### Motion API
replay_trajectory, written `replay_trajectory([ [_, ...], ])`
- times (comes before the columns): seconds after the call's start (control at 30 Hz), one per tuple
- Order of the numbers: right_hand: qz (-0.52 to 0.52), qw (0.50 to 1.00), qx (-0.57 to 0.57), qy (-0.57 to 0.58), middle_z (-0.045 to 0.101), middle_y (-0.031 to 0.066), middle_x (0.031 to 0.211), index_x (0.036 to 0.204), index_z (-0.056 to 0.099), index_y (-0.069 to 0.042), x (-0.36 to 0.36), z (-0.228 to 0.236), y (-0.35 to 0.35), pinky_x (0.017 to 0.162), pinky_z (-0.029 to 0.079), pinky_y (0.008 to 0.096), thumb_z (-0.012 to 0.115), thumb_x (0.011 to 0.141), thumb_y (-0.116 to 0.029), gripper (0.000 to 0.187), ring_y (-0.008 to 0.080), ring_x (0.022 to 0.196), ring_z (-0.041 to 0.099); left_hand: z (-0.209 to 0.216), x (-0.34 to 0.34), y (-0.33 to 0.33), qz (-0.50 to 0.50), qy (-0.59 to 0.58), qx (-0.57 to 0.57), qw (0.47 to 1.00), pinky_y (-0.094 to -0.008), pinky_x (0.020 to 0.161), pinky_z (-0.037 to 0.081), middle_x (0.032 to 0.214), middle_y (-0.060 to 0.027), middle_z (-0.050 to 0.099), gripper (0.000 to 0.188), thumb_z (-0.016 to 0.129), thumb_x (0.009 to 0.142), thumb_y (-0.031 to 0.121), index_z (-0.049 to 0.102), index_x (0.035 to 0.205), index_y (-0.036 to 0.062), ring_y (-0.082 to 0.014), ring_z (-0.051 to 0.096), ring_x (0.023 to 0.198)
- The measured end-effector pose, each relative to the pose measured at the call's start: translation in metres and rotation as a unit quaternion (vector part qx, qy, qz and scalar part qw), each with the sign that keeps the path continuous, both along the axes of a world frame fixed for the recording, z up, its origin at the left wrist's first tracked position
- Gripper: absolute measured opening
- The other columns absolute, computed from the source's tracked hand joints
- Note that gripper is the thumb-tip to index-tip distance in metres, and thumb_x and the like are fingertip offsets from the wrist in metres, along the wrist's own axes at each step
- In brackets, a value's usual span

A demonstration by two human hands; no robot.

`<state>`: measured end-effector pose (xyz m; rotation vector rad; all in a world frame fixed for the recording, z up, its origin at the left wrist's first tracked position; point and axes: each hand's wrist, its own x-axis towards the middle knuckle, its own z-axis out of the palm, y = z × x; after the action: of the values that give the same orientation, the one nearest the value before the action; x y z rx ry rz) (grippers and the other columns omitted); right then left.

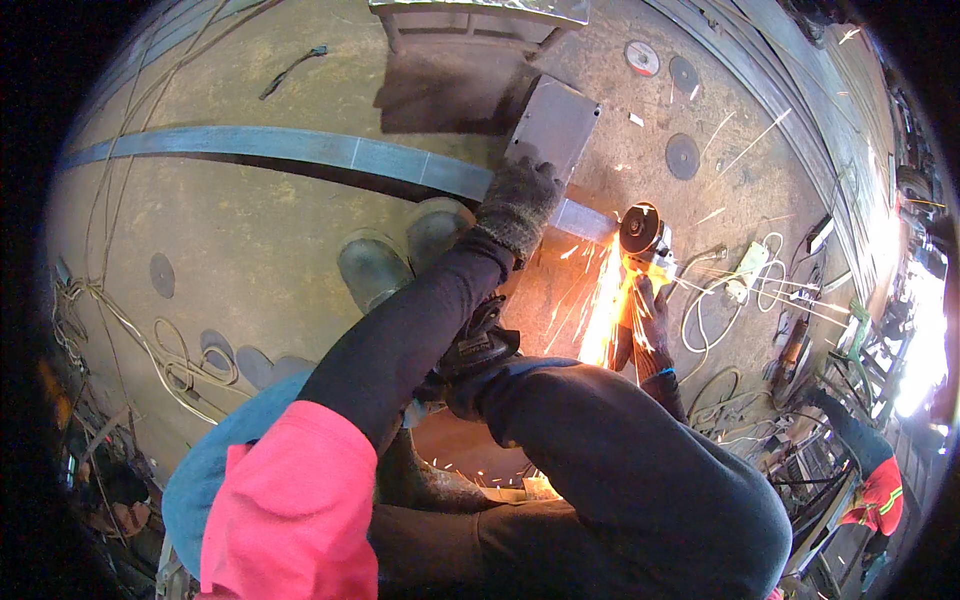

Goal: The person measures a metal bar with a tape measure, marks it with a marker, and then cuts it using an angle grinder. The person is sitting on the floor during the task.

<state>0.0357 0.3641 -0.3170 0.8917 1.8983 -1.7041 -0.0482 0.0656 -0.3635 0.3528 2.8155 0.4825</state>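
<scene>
My left hand (522,205), in a dark knit glove, is closed over the lower end of a flat grey metal plate (560,120), right where a long steel bar (310,152) passes under it. My right hand (645,325), gloved as well, grips an angle grinder (645,240). The grinder's disc is at the right end of the bar, and a bright stream of sparks (603,310) pours down from there. Sparks and glare partly hide the right fingers. Whether the left fingers also wrap round the bar, I cannot tell.
Loose discs (683,157) lie at the upper right. A white cable (770,265) loops right of the grinder; another cord (175,370) coils at left. A metal stand (480,20) is at the top. Long metal lengths (780,90) line the right. Another person (875,490) is at lower right.
</scene>
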Motion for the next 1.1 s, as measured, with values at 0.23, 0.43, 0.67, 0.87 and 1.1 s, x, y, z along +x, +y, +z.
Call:
replay_trajectory([
  [0.23,0.005,1.000,-0.003,0.011,0.063,-0.0028,0.099,0.125,0.062,-0.005,-0.001,-0.002,0.003,0.081,0.048,0.0255,0.075,0.100,-0.042,0.046,0.0074,0.089,0.057,-0.005,-0.001,0.000,0.015,0.020,0.014,1.000,-0.0505,0.109,0.044,0.117,-0.0103,0.068,0.042,0.081,0.073,0.023,0.073,0.113,0.0138,-0.0340,0.057,0.125],
  [0.43,0.002,0.999,0.047,-0.020,0.062,0.0031,0.109,0.133,0.059,-0.005,-0.001,0.006,-0.005,0.080,0.053,0.0320,0.073,0.099,-0.046,0.056,0.0149,0.097,0.061,-0.003,0.000,-0.001,-0.005,0.042,-0.003,0.999,-0.0507,0.112,0.042,0.120,-0.0104,0.068,0.043,0.082,0.073,0.024,0.073,0.113,0.0129,-0.0354,0.055,0.127],
  [0.67,0.034,0.997,0.064,0.020,0.060,-0.0024,0.098,0.123,0.063,-0.007,-0.003,0.005,-0.010,0.072,0.045,0.0274,0.073,0.099,-0.050,0.050,0.0084,0.085,0.053,0.009,0.002,-0.005,-0.008,0.114,-0.031,0.993,-0.0496,0.104,0.045,0.109,-0.0071,0.071,0.023,0.071,0.083,0.021,0.076,0.104,0.0150,-0.0329,0.058,0.120],
  [0.87,0.030,0.999,0.043,0.017,0.063,-0.0017,0.101,0.122,0.065,-0.006,0.006,-0.004,0.002,0.075,0.045,0.0263,0.071,0.100,-0.046,0.046,0.0088,0.086,0.054,0.000,0.001,-0.001,-0.020,0.029,-0.040,0.999,-0.0580,0.114,0.037,0.119,-0.0086,0.068,0.045,0.080,0.075,0.033,0.072,0.115,0.0141,-0.0360,0.051,0.129],
  [1.1,0.023,0.999,0.036,0.010,0.065,0.0046,0.120,0.134,0.061,-0.002,0.005,0.001,0.000,0.095,0.049,0.0332,0.069,0.103,-0.042,0.051,0.0139,0.109,0.059,-0.020,0.000,0.003,0.006,0.046,-0.025,0.999,-0.0515,0.114,0.039,0.118,-0.0102,0.067,0.046,0.081,0.074,0.031,0.072,0.116,0.0136,-0.0353,0.052,0.128],
])
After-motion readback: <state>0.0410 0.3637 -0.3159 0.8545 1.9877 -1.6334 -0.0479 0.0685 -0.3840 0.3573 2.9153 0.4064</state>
